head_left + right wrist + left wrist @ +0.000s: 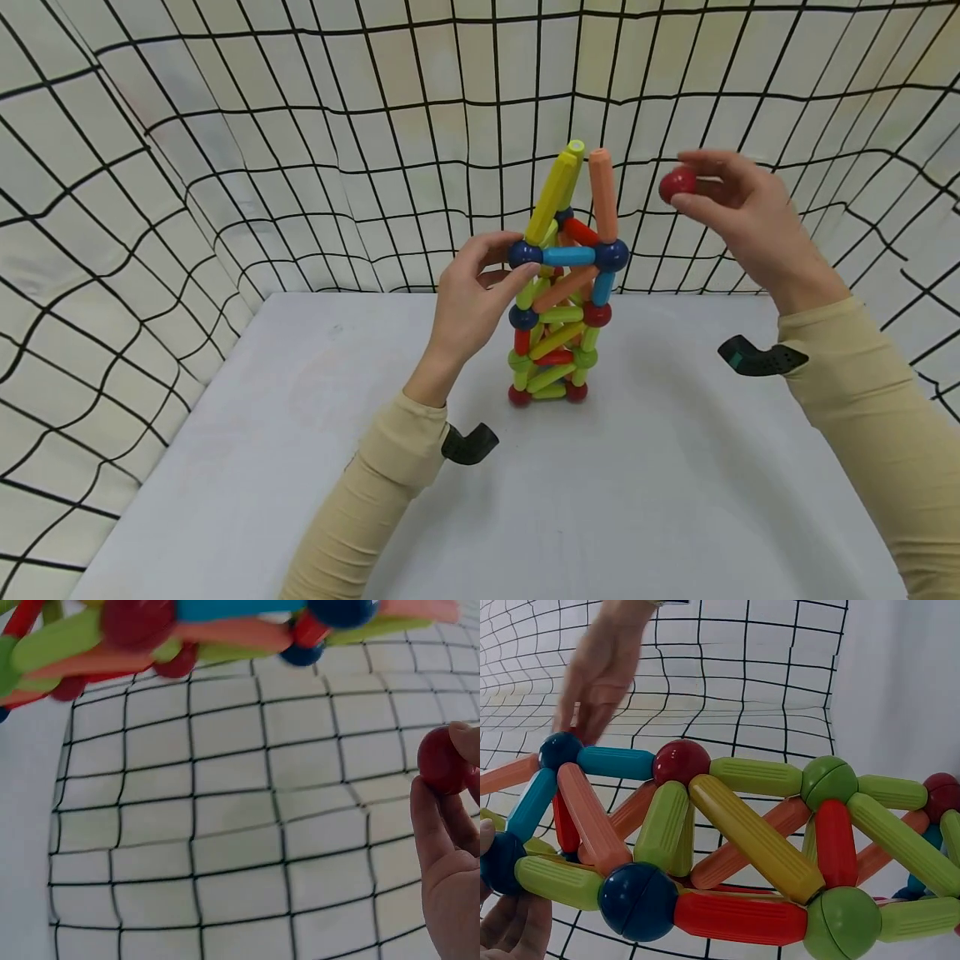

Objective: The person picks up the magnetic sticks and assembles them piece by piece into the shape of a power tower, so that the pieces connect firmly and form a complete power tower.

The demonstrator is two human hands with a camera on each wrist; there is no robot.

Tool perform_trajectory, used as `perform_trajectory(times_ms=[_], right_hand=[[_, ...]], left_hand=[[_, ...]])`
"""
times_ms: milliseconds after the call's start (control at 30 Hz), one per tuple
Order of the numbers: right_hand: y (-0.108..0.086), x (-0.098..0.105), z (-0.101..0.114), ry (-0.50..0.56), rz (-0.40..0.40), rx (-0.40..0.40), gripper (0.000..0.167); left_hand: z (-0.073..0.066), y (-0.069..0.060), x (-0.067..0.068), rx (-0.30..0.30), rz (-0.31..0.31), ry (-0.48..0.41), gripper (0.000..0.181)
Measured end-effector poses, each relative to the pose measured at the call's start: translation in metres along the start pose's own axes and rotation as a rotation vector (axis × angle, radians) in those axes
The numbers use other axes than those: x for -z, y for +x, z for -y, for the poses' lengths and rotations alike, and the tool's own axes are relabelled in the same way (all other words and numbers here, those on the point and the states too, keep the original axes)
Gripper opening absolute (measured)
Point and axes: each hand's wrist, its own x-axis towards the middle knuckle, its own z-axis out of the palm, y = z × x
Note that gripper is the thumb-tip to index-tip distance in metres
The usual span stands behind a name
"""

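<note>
A tall tower of coloured rods and balls (558, 325) stands upright on the white table. My left hand (472, 296) pinches a dark blue ball (525, 253) at the tower's upper left corner, thumb in front and fingers behind. The left wrist view shows that blue ball (502, 862) between the fingertips. Two yellow-green rods (553, 196) and an orange rod (603, 196) rise from the top with bare upper ends. To the right of them, apart from the tower, my right hand (750, 208) holds a red ball (677, 185) between thumb and fingers.
The white table (300, 483) spreads around the tower's foot. Behind it and at both sides hangs a pale wall with a black grid net (337, 158). Black wrist devices (470, 444) sit on both sleeves.
</note>
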Motion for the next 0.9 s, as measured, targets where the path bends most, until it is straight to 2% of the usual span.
perform_trajectory(times_ms=[67,167,333,467,633,900], right_hand=[[0.003,0.0,0.027,0.043,-0.012,0.071,0.045],[0.008,-0.004,0.06,0.073,-0.025,0.132,0.042],[0.016,-0.014,0.096,0.08,0.002,0.186,0.043],[0.022,-0.024,0.106,0.067,0.058,0.206,0.042],[0.026,-0.029,0.106,0.045,0.122,0.205,0.039],[0.028,-0.031,0.108,-0.023,0.159,0.185,0.039]], left_hand=[[-0.001,0.002,0.0,0.006,0.003,0.008,0.037],[-0.004,0.006,-0.001,0.015,0.004,0.036,0.037],[-0.011,0.013,-0.004,-0.001,-0.007,0.06,0.036],[-0.013,0.016,-0.006,-0.013,-0.029,0.071,0.032],[-0.016,0.017,-0.008,-0.02,-0.046,0.086,0.031],[-0.015,0.017,-0.009,-0.017,-0.056,0.088,0.029]])
